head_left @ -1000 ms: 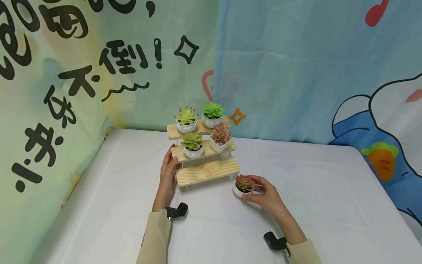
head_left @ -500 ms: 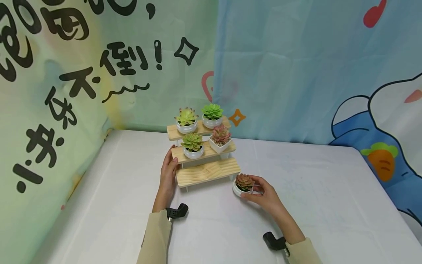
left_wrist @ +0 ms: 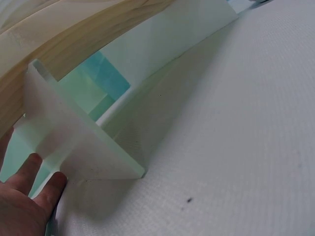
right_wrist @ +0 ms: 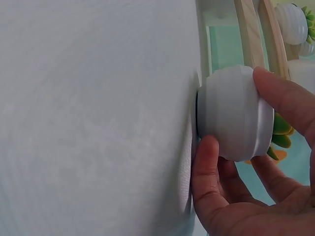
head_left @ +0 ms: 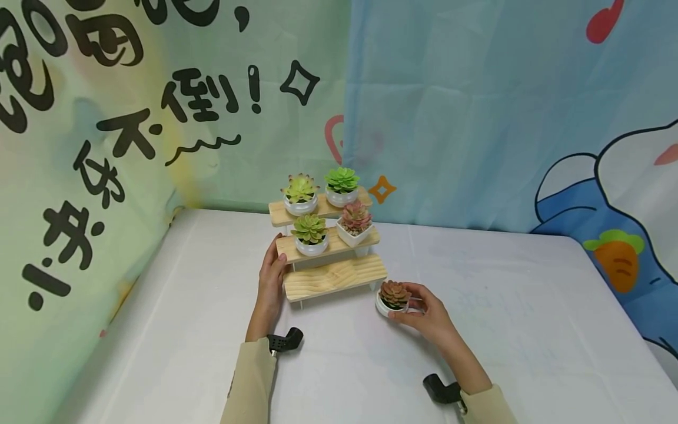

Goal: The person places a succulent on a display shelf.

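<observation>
A three-tier wooden plant stand [head_left: 336,277] stands on the table, its bottom tier bare. My left hand [head_left: 271,277] holds its left end at the middle tier, thumb at the front corner. In the left wrist view, fingertips [left_wrist: 58,181] meet the stand's pale side support [left_wrist: 83,137]. To the stand's right front, my right hand [head_left: 426,312] grips a reddish-brown potted succulent [head_left: 394,294] from the right. The right wrist view shows thumb and fingers around its white round pot [right_wrist: 234,113], whose base is right at the tablecloth.
Two green potted succulents [head_left: 300,194] [head_left: 342,185] occupy the top tier. On the middle tier are another green succulent [head_left: 310,234] and a pink one [head_left: 355,224] in a square pot. A white cloth covers the table [head_left: 503,306]; printed curtains [head_left: 450,118] hang behind and left.
</observation>
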The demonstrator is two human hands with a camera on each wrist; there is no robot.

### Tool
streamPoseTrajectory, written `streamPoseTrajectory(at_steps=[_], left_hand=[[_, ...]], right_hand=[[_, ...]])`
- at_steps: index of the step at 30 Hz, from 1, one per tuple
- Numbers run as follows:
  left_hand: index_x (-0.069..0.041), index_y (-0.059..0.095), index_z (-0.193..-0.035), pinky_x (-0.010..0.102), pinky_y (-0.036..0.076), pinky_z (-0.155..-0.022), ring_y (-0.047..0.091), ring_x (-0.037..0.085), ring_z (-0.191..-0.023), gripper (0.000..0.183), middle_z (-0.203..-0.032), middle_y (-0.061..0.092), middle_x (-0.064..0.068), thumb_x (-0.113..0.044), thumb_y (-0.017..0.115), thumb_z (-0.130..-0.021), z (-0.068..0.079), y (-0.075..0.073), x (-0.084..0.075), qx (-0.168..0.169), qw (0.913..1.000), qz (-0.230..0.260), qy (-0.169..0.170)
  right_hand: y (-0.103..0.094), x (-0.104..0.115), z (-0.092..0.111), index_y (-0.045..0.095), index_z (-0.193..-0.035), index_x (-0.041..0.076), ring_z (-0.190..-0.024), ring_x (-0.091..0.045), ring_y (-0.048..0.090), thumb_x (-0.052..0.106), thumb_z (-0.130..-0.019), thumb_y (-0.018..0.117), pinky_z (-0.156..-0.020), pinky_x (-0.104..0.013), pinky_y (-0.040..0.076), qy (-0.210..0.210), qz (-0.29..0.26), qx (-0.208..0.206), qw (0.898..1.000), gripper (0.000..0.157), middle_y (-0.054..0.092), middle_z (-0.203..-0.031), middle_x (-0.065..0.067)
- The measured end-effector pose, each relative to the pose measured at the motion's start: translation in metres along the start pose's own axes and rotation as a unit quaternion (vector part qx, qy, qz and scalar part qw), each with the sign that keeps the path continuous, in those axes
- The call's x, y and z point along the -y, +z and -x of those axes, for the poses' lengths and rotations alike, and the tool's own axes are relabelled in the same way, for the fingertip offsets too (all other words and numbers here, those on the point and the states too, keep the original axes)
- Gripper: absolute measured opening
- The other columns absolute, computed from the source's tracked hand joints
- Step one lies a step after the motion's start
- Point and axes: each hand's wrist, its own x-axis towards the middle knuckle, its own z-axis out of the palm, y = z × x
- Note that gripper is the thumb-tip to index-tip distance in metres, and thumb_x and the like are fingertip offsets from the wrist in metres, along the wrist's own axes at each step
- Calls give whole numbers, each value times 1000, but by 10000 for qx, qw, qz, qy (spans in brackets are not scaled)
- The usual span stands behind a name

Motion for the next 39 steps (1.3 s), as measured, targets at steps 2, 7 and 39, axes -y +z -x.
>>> streamPoseTrajectory(at_steps=[2, 7, 39], left_hand=[[-7, 27, -154, 46, 21, -117, 23, 28, -146, 64, -160, 22, 13, -25, 47, -97, 0, 0, 0, 0, 10000, 45, -8], [-7, 26, -154, 46, 21, -116, 24, 29, -145, 64, -160, 22, 14, -24, 47, -96, 0, 0, 1, 0, 9999, 133, -14], [-7, 25, -155, 44, 22, -116, 23, 26, -146, 63, -160, 22, 12, -23, 45, -97, 3, 1, -3, 44, 9998, 172, -51]], right_hand=[[-1, 0, 1, 45, -136, -6, -104, -21, 54, 2, -80, 77, -78, -18, 48, 48, -55, -25, 10000, 65, 51, -130, -24], [-2, -1, 1, 44, -137, -5, -100, -16, 53, 2, -79, 77, -75, -18, 48, 204, -106, -135, 9996, 66, 50, -129, -24], [-27, 25, 0, 38, -145, 3, -120, -32, 46, 19, -84, 76, -91, -37, 41, 415, 77, -438, 9981, 74, 44, -140, -18]])
